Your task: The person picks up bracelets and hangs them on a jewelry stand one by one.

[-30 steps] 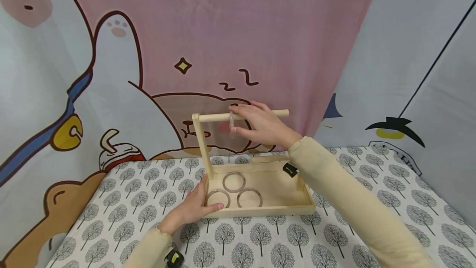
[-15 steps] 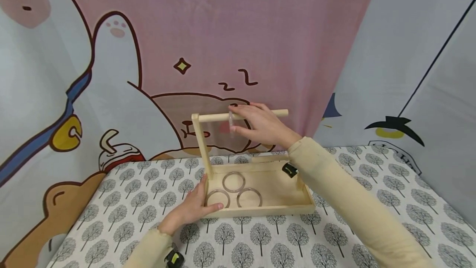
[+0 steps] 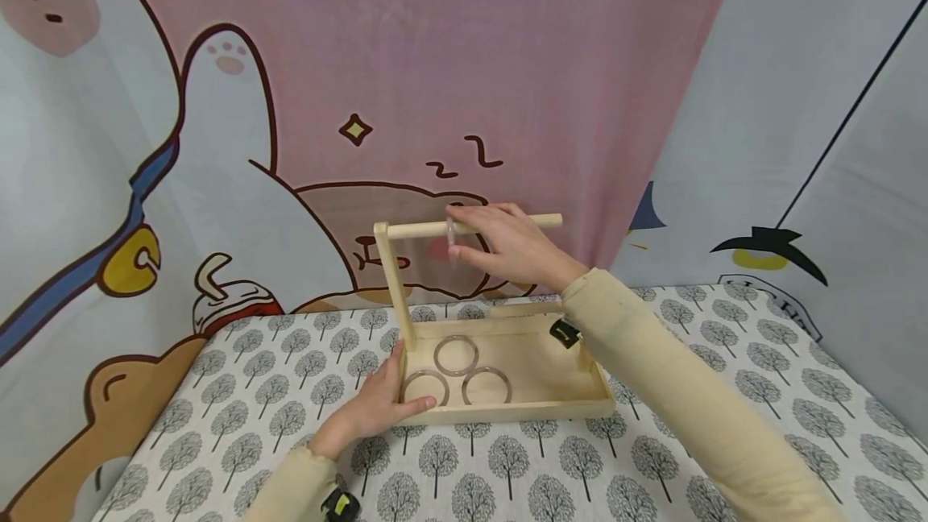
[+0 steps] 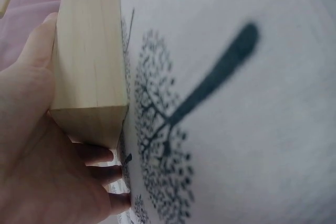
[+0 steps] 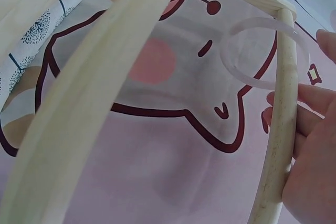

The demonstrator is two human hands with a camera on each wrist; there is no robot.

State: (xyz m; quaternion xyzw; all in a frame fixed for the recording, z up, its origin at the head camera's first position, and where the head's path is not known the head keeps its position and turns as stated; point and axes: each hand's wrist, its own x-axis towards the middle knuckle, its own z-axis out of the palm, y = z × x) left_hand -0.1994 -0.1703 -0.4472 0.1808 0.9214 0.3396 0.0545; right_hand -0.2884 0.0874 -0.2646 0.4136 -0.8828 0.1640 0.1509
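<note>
A wooden tray (image 3: 536,349) with a tall post (image 3: 392,280) and an upper rod (image 3: 416,229) stands on the cloth. My left hand (image 3: 370,403) grips its front left corner, thumb over the front rim. In the left wrist view the palm faces the tray's corner (image 4: 89,121). One clear ring (image 5: 226,59) is threaded on the rod and hangs from it. My right hand (image 3: 511,244) is at the rod with its fingers extended, fingertips and thumb tip right at that ring. Three more clear rings, one of them the back ring (image 3: 438,367), lie in the tray's left half.
A second, lower bar (image 3: 525,310) runs along the back right of the tray, partly behind the right forearm. Tree-patterned cloth (image 3: 544,470) covers the table. A cartoon curtain (image 3: 580,103) hangs close behind. Each wrist wears a dark strap mount (image 3: 565,332).
The ring on the rod has turned slightly, looking more edge-on than a second ago. Both hands and the tray have stayed where they were.
</note>
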